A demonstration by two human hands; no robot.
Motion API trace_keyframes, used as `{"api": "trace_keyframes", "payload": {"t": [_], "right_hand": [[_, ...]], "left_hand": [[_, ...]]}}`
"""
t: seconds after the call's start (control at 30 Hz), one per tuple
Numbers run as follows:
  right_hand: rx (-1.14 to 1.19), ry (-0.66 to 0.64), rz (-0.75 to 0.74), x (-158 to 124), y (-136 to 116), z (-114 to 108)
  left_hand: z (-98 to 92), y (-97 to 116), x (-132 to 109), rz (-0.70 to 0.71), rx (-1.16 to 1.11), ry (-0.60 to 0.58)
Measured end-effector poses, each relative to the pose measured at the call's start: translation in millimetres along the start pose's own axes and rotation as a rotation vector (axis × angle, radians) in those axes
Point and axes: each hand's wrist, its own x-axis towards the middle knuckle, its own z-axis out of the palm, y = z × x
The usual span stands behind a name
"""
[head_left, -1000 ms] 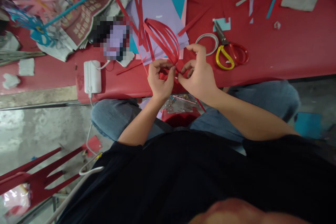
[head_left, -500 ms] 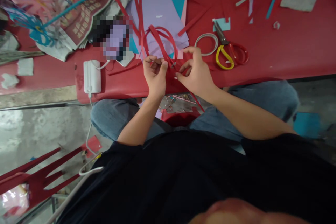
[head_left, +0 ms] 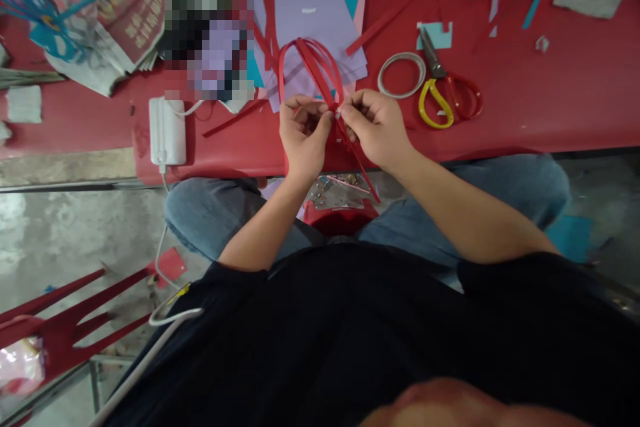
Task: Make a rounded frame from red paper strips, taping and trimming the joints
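My left hand (head_left: 303, 133) and my right hand (head_left: 376, 127) meet at the near edge of the red table (head_left: 550, 100). Both pinch a bundle of looped red paper strips (head_left: 313, 67) where the strips cross. The loops arch away from me over a lilac sheet (head_left: 305, 7). One loose strip end hangs down past my right wrist toward my lap. Fingers of both hands are curled tight around the strips.
Scissors with red and yellow handles (head_left: 447, 93) and a tape ring (head_left: 401, 75) lie right of my hands. A white power bank (head_left: 167, 130) with cable sits left. Newspapers (head_left: 125, 20), paper scraps and coloured straws cover the far table. A red stool (head_left: 60, 327) stands lower left.
My hands have drawn closer together on the strips' crossing point, and the loops now stand more upright. The view has shifted slightly, so the table sits a bit lower in frame.
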Motion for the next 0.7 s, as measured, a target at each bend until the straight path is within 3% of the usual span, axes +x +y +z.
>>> {"api": "trace_keyframes", "payload": {"t": [0.33, 0.7], "right_hand": [[-0.151, 0.03, 0.033, 1.7, 1.5, 5.7], [0.069, 0.103, 0.11, 2.1, 11.2, 9.1]], "left_hand": [[-0.1, -5.7, -0.3, 0.029, 0.02, -0.001], [1.4, -5.5, -1.2, -0.018, 0.03, 0.032]]}}
